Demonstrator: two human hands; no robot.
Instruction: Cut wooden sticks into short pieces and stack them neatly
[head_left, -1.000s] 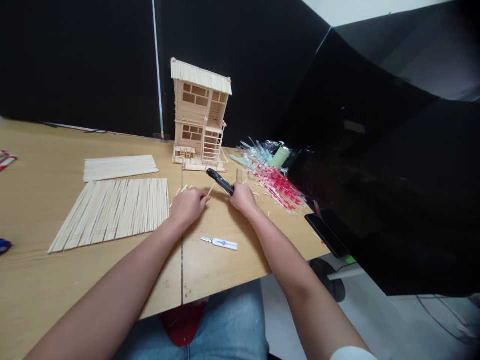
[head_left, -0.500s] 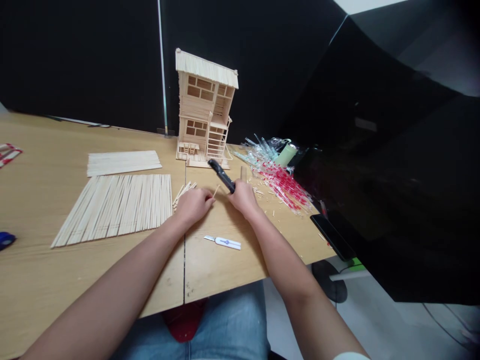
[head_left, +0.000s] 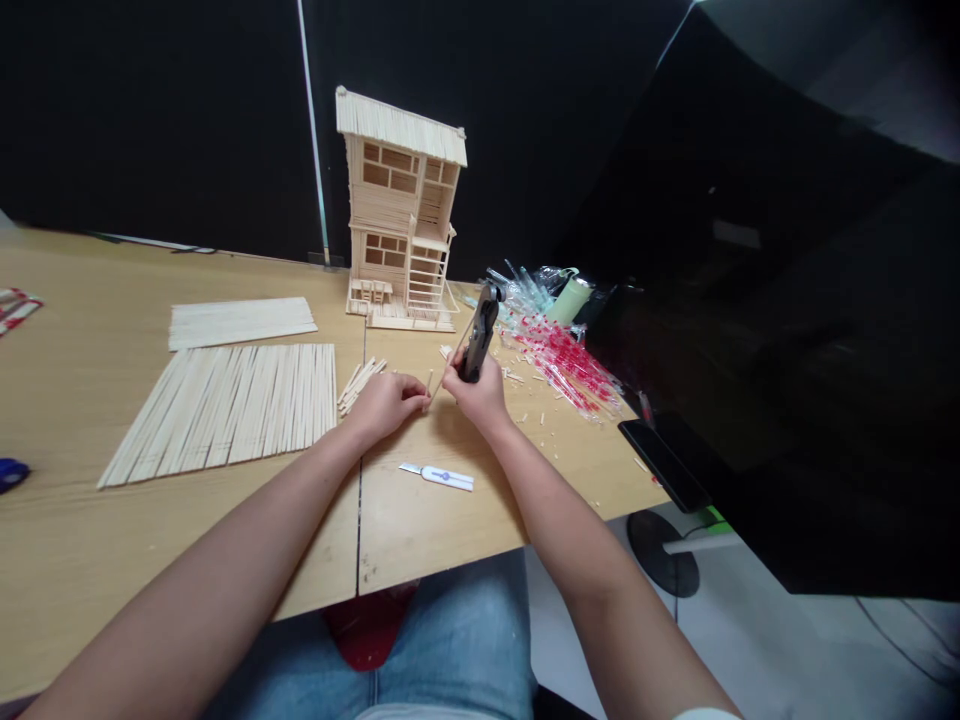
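My left hand [head_left: 390, 402] rests on the table with thumb and fingertips pinched on a short, thin wooden stick [head_left: 430, 381]. Just to its right, my right hand [head_left: 478, 392] is closed around a black-and-grey utility knife [head_left: 481, 335], whose handle points up and away from me. A longer thin stick slants beside the knife, at the fingers of my right hand; its lower end comes near my left fingertips. Short cut sticks [head_left: 361, 384] lie in a small pile beyond my left hand. A white folding craft knife [head_left: 442, 477], blade out, lies nearer me.
A wooden stick model house [head_left: 405, 200] stands at the back. To the left lie a large row of sticks [head_left: 225, 410] and a smaller panel [head_left: 244, 322]. Clear and red plastic wrappers [head_left: 562, 355], a pale green cylinder [head_left: 570, 298] and a black phone-like slab [head_left: 664, 465] are at right.
My right hand has turned, swinging the utility knife from pointing left to more upright. A longer stick now shows at its fingers. My left hand keeps its pinch; the view shifted slightly.
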